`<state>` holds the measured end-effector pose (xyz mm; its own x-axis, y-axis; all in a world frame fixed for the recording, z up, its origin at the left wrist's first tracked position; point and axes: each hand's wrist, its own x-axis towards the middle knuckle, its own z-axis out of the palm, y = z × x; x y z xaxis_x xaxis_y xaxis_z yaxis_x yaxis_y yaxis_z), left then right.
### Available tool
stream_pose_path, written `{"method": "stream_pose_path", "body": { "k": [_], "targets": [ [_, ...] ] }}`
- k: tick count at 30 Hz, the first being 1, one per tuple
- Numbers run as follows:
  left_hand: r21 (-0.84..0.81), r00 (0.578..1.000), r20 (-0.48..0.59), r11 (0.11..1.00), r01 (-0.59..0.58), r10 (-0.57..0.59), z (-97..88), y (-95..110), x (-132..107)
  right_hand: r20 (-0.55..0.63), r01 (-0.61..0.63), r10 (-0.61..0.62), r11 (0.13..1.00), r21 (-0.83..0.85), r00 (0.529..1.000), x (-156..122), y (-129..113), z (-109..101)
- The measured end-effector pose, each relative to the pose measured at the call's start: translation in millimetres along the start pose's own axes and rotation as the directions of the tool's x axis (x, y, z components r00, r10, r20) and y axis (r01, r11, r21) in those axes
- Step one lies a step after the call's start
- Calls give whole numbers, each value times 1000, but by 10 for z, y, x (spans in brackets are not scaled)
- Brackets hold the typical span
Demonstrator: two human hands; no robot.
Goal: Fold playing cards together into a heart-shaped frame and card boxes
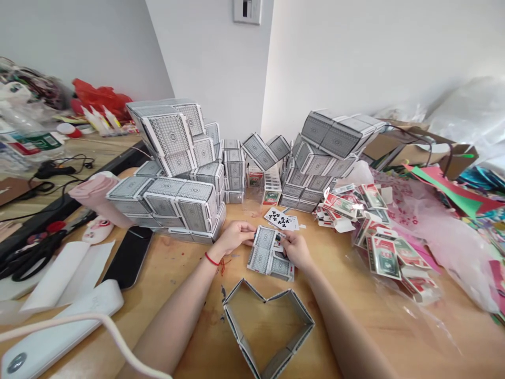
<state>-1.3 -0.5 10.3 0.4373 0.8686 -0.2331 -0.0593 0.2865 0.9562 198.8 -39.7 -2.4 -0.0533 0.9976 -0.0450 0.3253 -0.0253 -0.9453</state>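
My left hand (236,239), with a red cord at the wrist, pinches the left upper edge of a flat piece of joined playing cards (261,250) with grey patterned backs. On its right side the fingers of my right hand (296,250) close on a card at the upper edge; part of that card is hidden. Just beyond lie loose playing cards (282,218), a club card face up among them. Nearer to me, between my forearms, a heart-shaped frame of folded cards (302,310) stands on the wooden table (339,295).
Stacked card-built blocks stand at back left (177,200) and back right (327,137). Opened card boxes (384,258) lie in a heap at right beside plastic bags. At left are a black phone (130,255), scissors (33,255) and a white device (65,326) with a cable.
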Motion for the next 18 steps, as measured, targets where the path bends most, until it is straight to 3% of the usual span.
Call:
{"method": "stream_pose_path", "body": {
  "k": [8,13,16,18],
  "targets": [
    [16,1000,18,1000,-12,12,9,15,-11,36,-31,27,994,107,999,22,22,-27],
    [-8,985,104,991,-137,137,32,44,-26,38,-22,17,991,136,999,21,13,-3],
    [108,973,28,967,-230,228,75,22,1,60,-42,32,985,170,998,21,7,2],
    [188,969,-59,956,-225,239,101,-3,23,126,-82,53,968,236,991,17,3,-20]
  ]
}}
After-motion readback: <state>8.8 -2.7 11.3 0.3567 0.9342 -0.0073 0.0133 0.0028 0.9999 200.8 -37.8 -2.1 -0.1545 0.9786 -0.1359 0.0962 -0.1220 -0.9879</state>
